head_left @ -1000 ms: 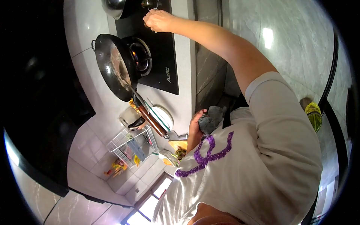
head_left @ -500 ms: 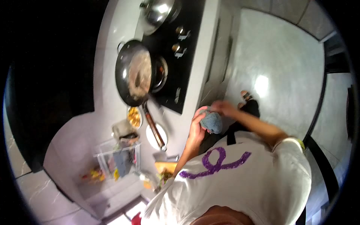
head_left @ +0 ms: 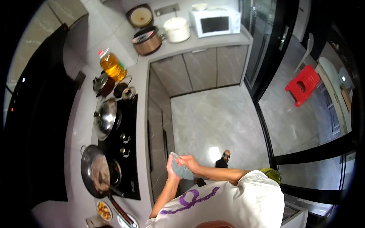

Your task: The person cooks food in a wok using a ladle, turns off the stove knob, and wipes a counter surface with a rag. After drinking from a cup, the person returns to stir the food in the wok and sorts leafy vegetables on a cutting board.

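A grey-blue cloth (head_left: 183,171) is held between both hands, in front of the white shirt. My left hand (head_left: 172,167) is closed round the cloth's left side. At the cloth's upper right, my right hand (head_left: 189,162) has its fingers closed on it. To the left, a black wok (head_left: 88,165) with pale food in it sits at the front burner of the black stove (head_left: 131,167). A utensil rests in the wok, whose wooden handle (head_left: 121,209) points toward the lower right.
Behind the wok are a domed steel lid (head_left: 106,118), an oil bottle (head_left: 113,66) and an open rice cooker (head_left: 146,41). A white microwave (head_left: 215,23) stands on the far counter. A red stool (head_left: 303,85) is beyond the doorway. A bowl of yellow food (head_left: 103,211) lies near the wok.
The view has swung toward the far counter and doorway. My right hand has come from the stove knobs to the cloth, which my left hand was holding earlier.
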A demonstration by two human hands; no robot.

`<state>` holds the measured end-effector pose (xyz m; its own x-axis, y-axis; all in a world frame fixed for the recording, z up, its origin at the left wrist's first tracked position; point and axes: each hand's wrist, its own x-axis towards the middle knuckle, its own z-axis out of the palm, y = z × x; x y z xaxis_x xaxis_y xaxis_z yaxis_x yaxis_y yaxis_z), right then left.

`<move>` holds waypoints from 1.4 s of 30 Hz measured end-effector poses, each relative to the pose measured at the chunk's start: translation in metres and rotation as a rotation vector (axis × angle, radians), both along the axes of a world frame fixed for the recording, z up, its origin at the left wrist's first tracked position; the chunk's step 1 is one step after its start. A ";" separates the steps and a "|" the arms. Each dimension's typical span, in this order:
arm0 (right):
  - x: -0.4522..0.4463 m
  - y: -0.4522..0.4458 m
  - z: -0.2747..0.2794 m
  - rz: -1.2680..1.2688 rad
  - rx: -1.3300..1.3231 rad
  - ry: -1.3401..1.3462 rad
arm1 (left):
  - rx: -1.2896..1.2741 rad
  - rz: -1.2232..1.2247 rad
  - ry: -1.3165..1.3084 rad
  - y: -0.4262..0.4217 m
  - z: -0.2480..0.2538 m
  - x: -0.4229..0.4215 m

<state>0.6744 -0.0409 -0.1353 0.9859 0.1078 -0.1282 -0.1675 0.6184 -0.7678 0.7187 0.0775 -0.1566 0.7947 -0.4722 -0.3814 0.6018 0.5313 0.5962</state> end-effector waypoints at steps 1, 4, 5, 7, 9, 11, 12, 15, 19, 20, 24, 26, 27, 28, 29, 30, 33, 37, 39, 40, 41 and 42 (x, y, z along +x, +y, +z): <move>0.001 -0.010 -0.003 -0.090 -0.123 -0.034 | 0.119 0.069 0.047 -0.024 0.013 0.001; 0.009 -0.060 -0.018 -0.167 -0.432 0.084 | 0.425 0.018 -0.176 -0.080 0.022 0.013; 0.014 -0.075 -0.036 -0.213 -0.440 0.113 | 0.462 0.075 -0.188 -0.105 0.028 0.015; 0.015 -0.113 -0.026 -0.294 -0.419 0.152 | 0.471 0.027 -0.234 -0.144 0.019 0.029; 0.015 -0.149 -0.019 -0.384 -0.391 0.210 | 0.530 -0.032 -0.245 -0.178 0.005 0.042; 0.016 -0.189 -0.015 -0.432 -0.149 0.305 | 0.529 -0.005 -0.194 -0.216 -0.004 0.054; 0.018 -0.212 -0.029 -0.471 -0.150 0.312 | 0.535 0.049 -0.136 -0.235 -0.005 0.059; 0.011 -0.279 -0.034 -0.611 0.102 0.656 | 0.617 -0.245 -0.011 -0.267 -0.003 0.073; 0.000 -0.325 -0.017 -0.727 0.323 0.470 | 0.268 -0.728 0.110 -0.342 0.045 0.053; 0.000 -0.328 -0.022 -0.759 0.330 0.471 | 0.268 -0.761 0.112 -0.360 0.040 0.048; -0.007 -0.371 -0.020 -0.807 0.451 0.418 | 0.233 -0.877 0.030 -0.427 0.048 0.040; -0.011 -0.392 -0.017 -0.871 0.331 0.473 | 0.136 -1.061 -0.005 -0.459 0.054 0.041; -0.010 -0.404 -0.010 -0.963 0.414 0.421 | 0.124 -1.061 -0.061 -0.479 0.049 0.040; -0.013 -0.420 -0.008 -0.982 0.422 0.427 | 0.127 -1.080 -0.053 -0.496 0.045 0.039; -0.017 -0.434 -0.005 -1.019 0.393 0.391 | 0.128 -1.126 -0.078 -0.513 0.042 0.038; -0.019 -0.449 -0.003 -1.052 0.359 0.347 | 0.126 -1.169 -0.113 -0.533 0.044 0.039; -0.022 -0.495 -0.019 -1.205 0.146 0.293 | 0.179 -1.223 -0.093 -0.592 0.058 0.032; -0.041 -0.545 -0.026 -1.405 -0.123 0.359 | 0.240 -1.247 -0.143 -0.662 0.060 0.008; -0.059 -0.569 -0.030 -1.499 -0.282 0.329 | 0.250 -1.276 -0.268 -0.695 0.046 -0.009; -0.068 -0.578 -0.032 -1.511 -0.269 0.331 | 0.259 -1.289 -0.272 -0.706 0.043 -0.020; -0.077 -0.585 -0.033 -1.616 -0.420 0.399 | 0.291 -1.301 -0.327 -0.717 0.041 -0.032; -0.088 -0.594 -0.034 -1.712 -0.576 0.468 | 0.320 -1.308 -0.381 -0.729 0.038 -0.043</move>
